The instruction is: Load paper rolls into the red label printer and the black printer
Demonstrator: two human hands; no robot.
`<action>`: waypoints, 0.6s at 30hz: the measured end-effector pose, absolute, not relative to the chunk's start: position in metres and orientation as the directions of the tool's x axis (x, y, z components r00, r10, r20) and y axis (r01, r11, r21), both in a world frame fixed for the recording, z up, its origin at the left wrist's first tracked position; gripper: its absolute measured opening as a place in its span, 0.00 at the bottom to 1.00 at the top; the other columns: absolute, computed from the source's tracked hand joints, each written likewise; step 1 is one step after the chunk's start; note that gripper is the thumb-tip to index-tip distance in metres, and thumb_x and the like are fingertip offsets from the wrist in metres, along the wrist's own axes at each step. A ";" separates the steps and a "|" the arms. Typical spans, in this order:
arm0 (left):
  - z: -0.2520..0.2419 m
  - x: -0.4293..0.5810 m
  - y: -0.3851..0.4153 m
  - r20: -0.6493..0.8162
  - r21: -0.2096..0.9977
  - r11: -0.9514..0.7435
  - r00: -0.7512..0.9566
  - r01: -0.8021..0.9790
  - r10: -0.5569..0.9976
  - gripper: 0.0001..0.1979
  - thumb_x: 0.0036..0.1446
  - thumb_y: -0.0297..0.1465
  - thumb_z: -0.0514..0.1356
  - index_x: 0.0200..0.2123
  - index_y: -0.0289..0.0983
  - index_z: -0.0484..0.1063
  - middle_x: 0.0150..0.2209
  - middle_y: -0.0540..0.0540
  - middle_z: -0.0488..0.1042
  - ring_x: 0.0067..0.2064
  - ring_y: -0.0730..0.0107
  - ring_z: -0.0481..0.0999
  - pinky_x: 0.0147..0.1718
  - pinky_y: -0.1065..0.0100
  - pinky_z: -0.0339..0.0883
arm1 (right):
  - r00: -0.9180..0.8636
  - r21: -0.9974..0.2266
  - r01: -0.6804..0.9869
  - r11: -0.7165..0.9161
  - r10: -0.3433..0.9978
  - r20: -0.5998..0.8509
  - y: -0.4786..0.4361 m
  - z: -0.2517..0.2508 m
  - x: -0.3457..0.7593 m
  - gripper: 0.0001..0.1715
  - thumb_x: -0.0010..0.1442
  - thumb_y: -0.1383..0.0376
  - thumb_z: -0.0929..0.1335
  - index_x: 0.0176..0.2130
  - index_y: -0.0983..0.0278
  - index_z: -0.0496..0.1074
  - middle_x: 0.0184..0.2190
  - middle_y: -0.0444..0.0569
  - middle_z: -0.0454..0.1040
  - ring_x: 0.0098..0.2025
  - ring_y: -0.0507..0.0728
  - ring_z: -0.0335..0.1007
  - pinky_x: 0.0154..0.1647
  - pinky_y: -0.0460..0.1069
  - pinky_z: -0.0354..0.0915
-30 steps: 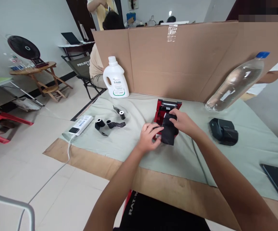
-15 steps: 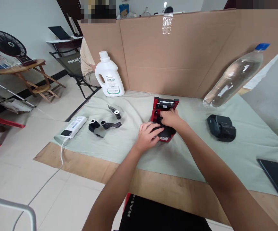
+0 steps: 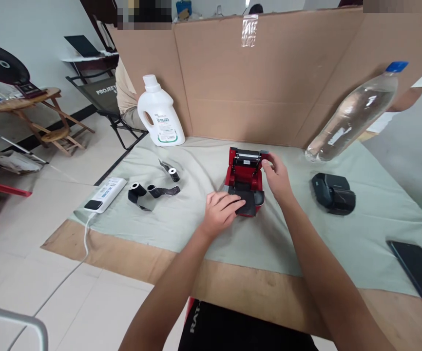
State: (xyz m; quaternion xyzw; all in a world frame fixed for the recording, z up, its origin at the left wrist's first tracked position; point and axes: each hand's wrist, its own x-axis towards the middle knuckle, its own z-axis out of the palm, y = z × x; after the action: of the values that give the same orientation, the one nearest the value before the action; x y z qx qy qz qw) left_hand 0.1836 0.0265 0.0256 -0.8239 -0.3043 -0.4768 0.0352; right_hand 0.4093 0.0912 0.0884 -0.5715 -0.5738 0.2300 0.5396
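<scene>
A small red and black printer (image 3: 245, 178) stands on the cloth with its lid (image 3: 248, 157) raised, showing a red inner bay. My left hand (image 3: 221, 212) grips the front left of the printer, its fingers laid together across the black front panel (image 3: 246, 204); the thumb is hard to make out. At the lid's upper right corner, my right hand (image 3: 277, 178) is closed, thumb and fingers pinching the edge. Left of the printer lie several small black rolls (image 3: 173, 174) with loose tails trailing on the cloth.
A white detergent bottle (image 3: 162, 114) and a clear blue-capped bottle (image 3: 357, 117) stand before a cardboard screen (image 3: 243, 83). On the right are a black device (image 3: 333, 194) and a phone (image 3: 417, 273). A white power strip (image 3: 105, 195) lies left. A person sits behind the screen.
My right hand has come out of the printer's bay and moved right and up to the lid's edge. My left hand stays on the front panel. The view has shifted slightly.
</scene>
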 end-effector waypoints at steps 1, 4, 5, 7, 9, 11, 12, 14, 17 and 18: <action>0.026 0.183 0.024 0.814 0.224 -0.808 0.351 0.544 0.462 0.19 0.66 0.25 0.53 0.50 0.48 0.80 0.45 0.48 0.83 0.47 0.61 0.74 0.50 0.56 0.59 | 0.234 -0.894 0.377 0.241 0.910 0.343 0.091 0.086 0.409 0.24 0.63 0.47 0.64 0.51 0.59 0.71 0.53 0.53 0.76 0.50 0.59 0.71 0.52 0.54 0.67; 0.026 0.182 0.020 0.834 0.204 -0.821 0.344 0.534 0.432 0.19 0.65 0.24 0.54 0.50 0.47 0.79 0.45 0.48 0.83 0.47 0.60 0.73 0.50 0.56 0.58 | 0.234 -0.916 0.345 0.204 0.926 0.295 0.086 0.086 0.410 0.18 0.62 0.48 0.64 0.40 0.59 0.70 0.43 0.49 0.76 0.43 0.57 0.70 0.48 0.53 0.66; 0.026 0.182 0.019 0.835 0.203 -0.827 0.348 0.525 0.426 0.19 0.64 0.24 0.54 0.50 0.47 0.79 0.46 0.49 0.83 0.47 0.60 0.73 0.50 0.56 0.58 | 0.213 -0.924 0.332 0.190 0.939 0.269 0.083 0.088 0.412 0.17 0.60 0.49 0.65 0.38 0.59 0.69 0.42 0.48 0.76 0.43 0.57 0.69 0.48 0.53 0.66; 0.026 0.181 0.017 0.829 0.212 -0.829 0.355 0.518 0.433 0.20 0.64 0.24 0.54 0.50 0.48 0.79 0.45 0.49 0.84 0.46 0.60 0.73 0.50 0.56 0.58 | 0.123 -0.939 0.302 0.162 0.970 0.207 0.077 0.094 0.419 0.14 0.56 0.52 0.68 0.35 0.59 0.68 0.43 0.48 0.74 0.45 0.57 0.68 0.49 0.53 0.65; 0.026 0.182 0.015 0.818 0.219 -0.821 0.360 0.527 0.449 0.19 0.64 0.26 0.53 0.50 0.49 0.80 0.44 0.49 0.84 0.46 0.61 0.74 0.50 0.56 0.58 | -0.033 -0.943 0.302 0.137 0.990 0.134 0.071 0.100 0.427 0.12 0.53 0.55 0.70 0.32 0.60 0.68 0.46 0.48 0.72 0.47 0.58 0.67 0.53 0.54 0.65; 0.026 0.182 0.014 0.825 0.208 -0.821 0.355 0.531 0.439 0.18 0.66 0.28 0.53 0.49 0.49 0.80 0.43 0.48 0.84 0.45 0.61 0.74 0.50 0.55 0.58 | -0.184 -0.925 0.358 0.126 0.981 0.062 0.065 0.104 0.434 0.12 0.51 0.57 0.72 0.33 0.60 0.70 0.49 0.49 0.69 0.49 0.59 0.66 0.57 0.56 0.64; 0.026 0.183 0.014 0.833 0.201 -0.826 0.352 0.527 0.427 0.16 0.67 0.30 0.53 0.49 0.49 0.80 0.43 0.48 0.83 0.45 0.61 0.74 0.50 0.55 0.59 | -0.226 -0.910 0.397 0.117 0.974 0.026 0.063 0.106 0.435 0.13 0.51 0.57 0.72 0.35 0.59 0.71 0.50 0.49 0.67 0.51 0.59 0.66 0.58 0.57 0.64; 0.025 0.185 0.015 0.841 0.204 -0.823 0.335 0.530 0.424 0.15 0.69 0.34 0.54 0.50 0.49 0.79 0.44 0.47 0.83 0.46 0.60 0.74 0.51 0.56 0.59 | -0.222 -0.883 0.464 0.070 0.974 -0.040 0.059 0.107 0.436 0.19 0.50 0.59 0.73 0.44 0.57 0.71 0.55 0.50 0.63 0.53 0.60 0.65 0.59 0.59 0.65; 0.024 0.187 0.019 0.801 0.286 -0.760 0.290 0.583 0.523 0.18 0.69 0.42 0.53 0.55 0.46 0.76 0.52 0.42 0.79 0.53 0.56 0.73 0.56 0.54 0.59 | -0.134 -0.868 0.494 -0.040 0.983 -0.122 0.056 0.109 0.435 0.37 0.50 0.60 0.74 0.58 0.51 0.64 0.64 0.53 0.55 0.58 0.63 0.65 0.59 0.61 0.67; 0.023 0.188 0.021 0.774 0.327 -0.729 0.272 0.601 0.572 0.22 0.69 0.45 0.53 0.59 0.44 0.72 0.55 0.40 0.77 0.57 0.54 0.72 0.58 0.54 0.59 | -0.122 -0.874 0.480 -0.077 0.981 -0.153 0.055 0.109 0.435 0.43 0.51 0.59 0.75 0.63 0.50 0.60 0.67 0.53 0.52 0.60 0.64 0.65 0.60 0.62 0.67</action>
State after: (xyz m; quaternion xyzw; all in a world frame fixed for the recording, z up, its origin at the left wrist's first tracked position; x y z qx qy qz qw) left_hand 0.1877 0.0212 0.0234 -0.7972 -0.3678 -0.4785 0.0155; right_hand 0.4347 0.0552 0.1086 -0.5949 -0.6138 0.4295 0.2915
